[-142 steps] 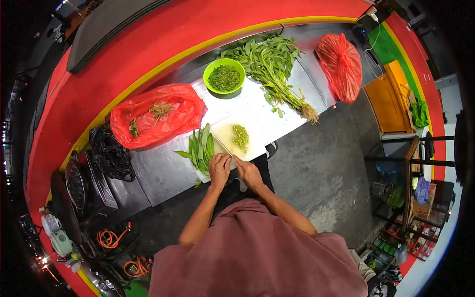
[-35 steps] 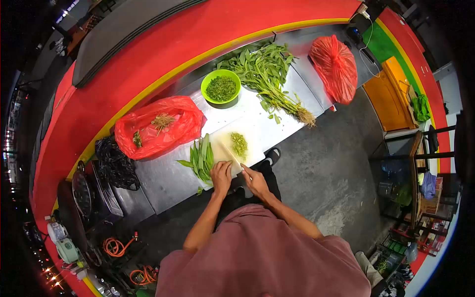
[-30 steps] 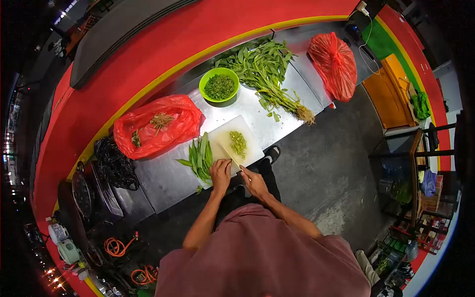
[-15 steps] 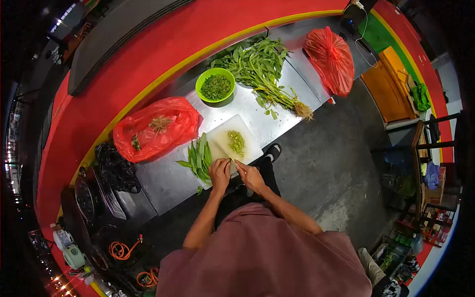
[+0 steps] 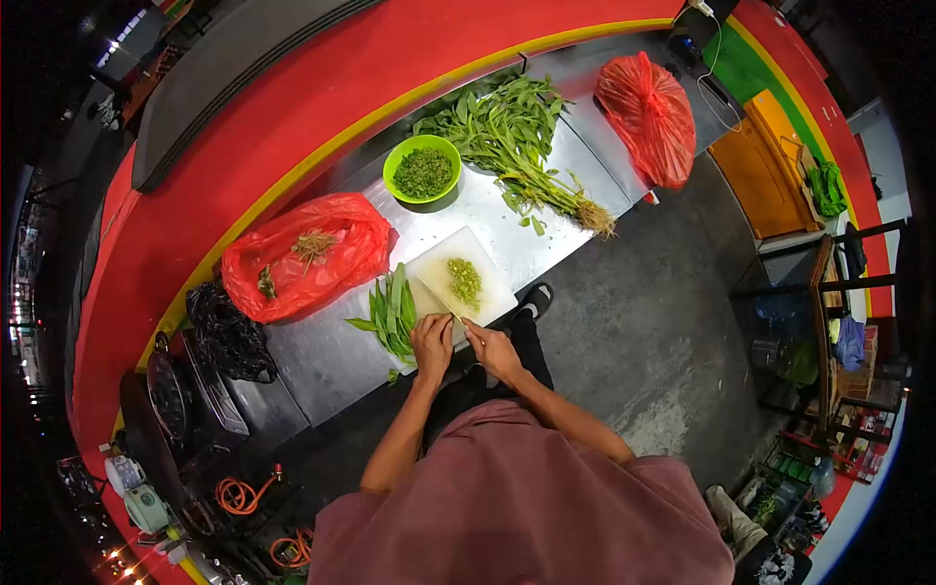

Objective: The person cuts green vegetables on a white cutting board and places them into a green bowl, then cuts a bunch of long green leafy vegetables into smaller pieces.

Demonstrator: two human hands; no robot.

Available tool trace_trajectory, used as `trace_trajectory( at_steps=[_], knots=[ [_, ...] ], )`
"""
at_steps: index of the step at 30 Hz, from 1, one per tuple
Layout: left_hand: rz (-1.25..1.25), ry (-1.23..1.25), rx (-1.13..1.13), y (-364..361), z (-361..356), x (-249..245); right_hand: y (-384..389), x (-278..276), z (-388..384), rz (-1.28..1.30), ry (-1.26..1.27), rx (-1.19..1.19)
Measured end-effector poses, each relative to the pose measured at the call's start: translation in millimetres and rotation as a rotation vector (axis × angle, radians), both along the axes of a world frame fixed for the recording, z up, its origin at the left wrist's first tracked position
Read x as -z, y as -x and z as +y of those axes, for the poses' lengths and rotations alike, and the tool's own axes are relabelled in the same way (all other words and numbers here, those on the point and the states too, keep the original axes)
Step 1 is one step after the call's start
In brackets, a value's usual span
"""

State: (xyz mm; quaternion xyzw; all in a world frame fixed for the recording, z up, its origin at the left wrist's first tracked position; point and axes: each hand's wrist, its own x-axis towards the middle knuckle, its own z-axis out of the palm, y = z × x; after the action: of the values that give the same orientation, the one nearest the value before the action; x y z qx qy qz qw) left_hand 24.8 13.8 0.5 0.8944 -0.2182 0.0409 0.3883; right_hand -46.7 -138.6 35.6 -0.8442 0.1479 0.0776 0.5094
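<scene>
A white cutting board [image 5: 495,273] lies near the counter's front edge, with a heap of chopped pale-green stems [image 5: 465,282] on it. My left hand [image 5: 432,343] is closed at the board's near part, its fingers curled over the cut end of a bunch of leafy greens [image 5: 390,314], whose leaves spread out to the left. In my right hand [image 5: 492,349] is a knife [image 5: 457,317]; its thin blade points toward the fingertips of the left hand. Most of the handle is hidden by the fingers.
Behind the board stands a green bowl [image 5: 398,159] of chopped leaves, beside a rooted bunch of greens [image 5: 522,146]. A red plastic bag [image 5: 336,263] with plant scraps sits left, near a black bag [image 5: 229,331]. Another red bag [image 5: 648,117] is tied at the right.
Both hands stay at nearly the same place on the board, with the knife still held close to the left fingertips. The view has shifted very slightly.
</scene>
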Motion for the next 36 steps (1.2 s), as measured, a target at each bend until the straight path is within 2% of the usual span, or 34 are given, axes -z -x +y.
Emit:
trace_trajectory(
  at_steps=[4, 6, 10, 17, 21, 22, 33, 34, 36],
  knots=[
    [-0.011, 0.020, -0.004, -0.6, -0.1, -0.8, 6.6, 6.8, 0.1, 0.055, -0.025, -0.023],
    [-0.002, 0.016, -0.007, -0.2, -0.1, -1.0, 9.8, 12.6, 1.7, -0.107, 0.030, -0.006],
    [-0.019, 0.015, -0.004, 0.5, 0.1, -0.4, 2.7, 9.8, 1.1, -0.005, 0.084, -0.056],
    [-0.056, 0.033, 0.009, -1.8, -1.3, -1.0, -14.4, -3.6, 5.1, -0.057, 0.034, -0.002],
    [0.014, 0.011, -0.010, 0.8, 0.6, 3.7, -0.2, 3.3, 2.2, -0.011, 0.065, -0.023],
    [-0.001, 0.002, -0.002, 0.9, 1.2, 4.5, 1.9, 7.2, 3.6, -0.086, 0.080, -0.023],
    [-0.012, -0.008, 0.014, -0.5, 1.7, 1.5, -21.4, -1.5, 7.3, -0.041, 0.076, -0.051],
    [-0.005, -0.049, 0.005, -0.1, 2.2, 3.7, -20.4, -15.3, 4.8, 0.083, 0.048, -0.058],
    [0.011, -0.026, 0.011, -0.8, 4.6, 8.0, -11.0, -6.0, 5.6, 0.054, 0.060, -0.049]
  ],
)
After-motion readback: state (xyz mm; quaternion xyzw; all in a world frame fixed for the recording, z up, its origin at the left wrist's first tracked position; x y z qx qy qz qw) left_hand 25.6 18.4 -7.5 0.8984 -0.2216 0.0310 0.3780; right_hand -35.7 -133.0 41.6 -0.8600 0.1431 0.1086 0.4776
